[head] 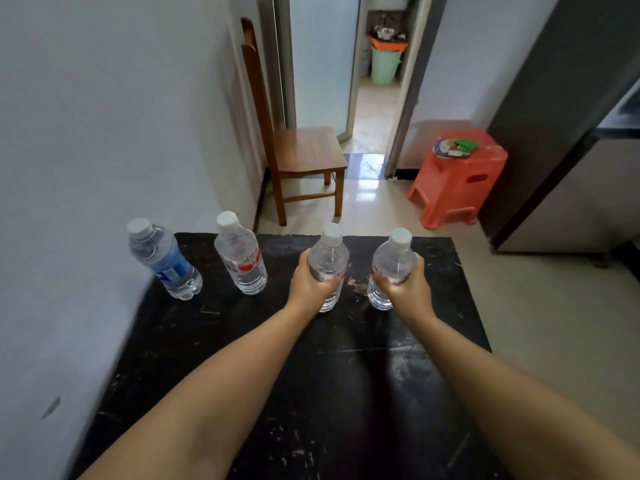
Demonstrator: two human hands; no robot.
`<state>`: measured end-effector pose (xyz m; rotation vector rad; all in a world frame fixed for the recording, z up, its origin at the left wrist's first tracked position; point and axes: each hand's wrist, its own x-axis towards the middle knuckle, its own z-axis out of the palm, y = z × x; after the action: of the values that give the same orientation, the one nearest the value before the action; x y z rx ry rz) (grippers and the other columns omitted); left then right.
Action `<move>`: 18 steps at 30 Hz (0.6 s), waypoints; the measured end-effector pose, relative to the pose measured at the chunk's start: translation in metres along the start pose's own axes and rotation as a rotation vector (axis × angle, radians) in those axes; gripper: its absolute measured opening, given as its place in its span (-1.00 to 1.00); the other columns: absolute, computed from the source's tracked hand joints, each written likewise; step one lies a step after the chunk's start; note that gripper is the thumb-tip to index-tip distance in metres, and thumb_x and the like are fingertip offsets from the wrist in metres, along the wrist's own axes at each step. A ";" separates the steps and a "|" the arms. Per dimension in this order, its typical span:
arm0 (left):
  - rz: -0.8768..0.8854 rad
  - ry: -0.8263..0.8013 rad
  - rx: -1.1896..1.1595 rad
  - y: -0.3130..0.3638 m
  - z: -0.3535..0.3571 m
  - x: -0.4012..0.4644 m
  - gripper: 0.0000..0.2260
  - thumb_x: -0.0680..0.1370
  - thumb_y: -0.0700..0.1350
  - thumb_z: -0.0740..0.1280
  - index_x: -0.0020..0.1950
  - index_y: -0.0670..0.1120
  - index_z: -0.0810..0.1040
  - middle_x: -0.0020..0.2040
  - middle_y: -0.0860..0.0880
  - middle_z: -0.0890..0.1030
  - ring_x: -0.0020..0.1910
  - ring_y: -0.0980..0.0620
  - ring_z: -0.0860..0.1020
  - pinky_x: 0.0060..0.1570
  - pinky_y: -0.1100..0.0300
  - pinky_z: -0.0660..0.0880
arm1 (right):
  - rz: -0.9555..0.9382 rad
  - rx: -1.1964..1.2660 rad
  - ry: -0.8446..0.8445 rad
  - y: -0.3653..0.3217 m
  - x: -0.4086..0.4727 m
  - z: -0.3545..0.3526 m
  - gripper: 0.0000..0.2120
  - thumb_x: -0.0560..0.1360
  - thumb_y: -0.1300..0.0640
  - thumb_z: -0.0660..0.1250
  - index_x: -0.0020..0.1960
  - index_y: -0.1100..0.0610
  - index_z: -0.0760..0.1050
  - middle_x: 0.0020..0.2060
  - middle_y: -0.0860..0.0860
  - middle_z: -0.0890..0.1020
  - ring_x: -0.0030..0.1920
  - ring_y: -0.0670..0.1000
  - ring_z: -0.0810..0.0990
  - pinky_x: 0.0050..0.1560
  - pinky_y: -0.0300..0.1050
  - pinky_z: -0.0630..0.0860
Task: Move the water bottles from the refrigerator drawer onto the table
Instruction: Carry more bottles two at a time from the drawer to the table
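Two hands: left grip (309, 284) holds one bottle (328, 261), right grip (408, 289) another (393, 259), seemingly resting on table (346, 375)

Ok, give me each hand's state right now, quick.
Left hand: grips a red-labelled water bottle, upright on the table.
Right hand: grips the other red-labelled bottle, also upright.

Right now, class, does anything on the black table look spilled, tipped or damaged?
Nothing is spilled or tipped: all four bottles stand upright and capped. The black table is scratched and scuffed, with a worn patch between the two bottles held by the left hand and right hand.
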<state>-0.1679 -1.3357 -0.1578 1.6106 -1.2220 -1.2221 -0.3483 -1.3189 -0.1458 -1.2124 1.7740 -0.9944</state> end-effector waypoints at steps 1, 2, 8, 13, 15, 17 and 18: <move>0.004 0.010 -0.023 -0.007 0.008 0.005 -0.38 0.41 -0.18 0.50 0.38 -0.02 0.29 0.23 -0.01 0.50 0.25 0.00 0.47 0.25 0.13 0.40 | 0.019 0.011 0.006 0.010 0.008 -0.001 -0.34 0.41 0.07 0.50 0.38 0.07 0.23 0.22 0.08 0.53 0.19 0.10 0.53 0.21 -0.03 0.46; 0.020 0.030 -0.044 -0.008 0.009 0.005 -0.40 0.42 -0.19 0.49 0.37 -0.01 0.30 0.17 0.03 0.50 0.21 0.03 0.48 0.19 0.17 0.40 | 0.009 0.012 0.013 0.010 0.011 -0.002 -0.31 0.41 0.06 0.50 0.41 0.08 0.20 0.24 0.08 0.52 0.20 0.10 0.53 0.21 -0.03 0.46; 0.045 0.037 -0.047 -0.017 0.018 0.003 -0.35 0.43 -0.23 0.47 0.41 -0.02 0.23 0.23 0.03 0.46 0.23 0.07 0.44 0.20 0.20 0.38 | 0.011 -0.018 -0.014 0.022 0.015 -0.004 -0.27 0.41 0.08 0.50 0.42 0.10 0.17 0.25 0.06 0.50 0.19 0.03 0.50 0.21 -0.08 0.44; -0.131 -0.024 0.055 -0.015 0.014 -0.006 -0.10 0.40 -0.16 0.50 0.54 0.03 -0.03 0.49 -0.11 0.20 0.45 -0.12 0.27 0.39 -0.03 0.27 | 0.143 0.005 -0.103 0.026 0.006 -0.009 -0.14 0.41 0.09 0.50 0.50 0.11 0.02 0.37 0.11 0.45 0.34 0.11 0.46 0.34 0.03 0.39; -0.187 -0.050 0.123 -0.013 0.009 -0.019 -0.06 0.42 -0.11 0.50 0.56 0.03 -0.10 0.52 -0.14 0.14 0.48 -0.14 0.23 0.39 -0.03 0.27 | 0.193 -0.023 -0.120 0.023 -0.004 -0.013 -0.09 0.44 0.09 0.47 0.55 0.12 -0.08 0.45 0.13 0.33 0.43 0.15 0.35 0.39 0.06 0.31; -0.202 -0.054 0.161 -0.013 -0.002 -0.032 -0.07 0.43 -0.06 0.49 0.56 0.04 -0.12 0.53 -0.16 0.15 0.48 -0.14 0.24 0.39 -0.03 0.28 | 0.222 -0.056 -0.117 0.017 -0.014 -0.016 -0.07 0.46 0.10 0.45 0.56 0.15 -0.13 0.51 0.14 0.22 0.48 0.17 0.25 0.42 0.07 0.26; -0.199 -0.046 0.178 -0.012 -0.008 -0.037 -0.09 0.44 -0.04 0.48 0.56 0.05 -0.10 0.52 -0.17 0.17 0.47 -0.14 0.26 0.38 -0.03 0.29 | 0.235 -0.076 -0.115 0.013 -0.019 -0.018 -0.07 0.46 0.09 0.44 0.56 0.15 -0.13 0.52 0.15 0.19 0.49 0.18 0.23 0.43 0.09 0.25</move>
<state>-0.1603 -1.2965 -0.1585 1.8812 -1.2523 -1.3091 -0.3638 -1.2942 -0.1471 -1.0549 1.8275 -0.7145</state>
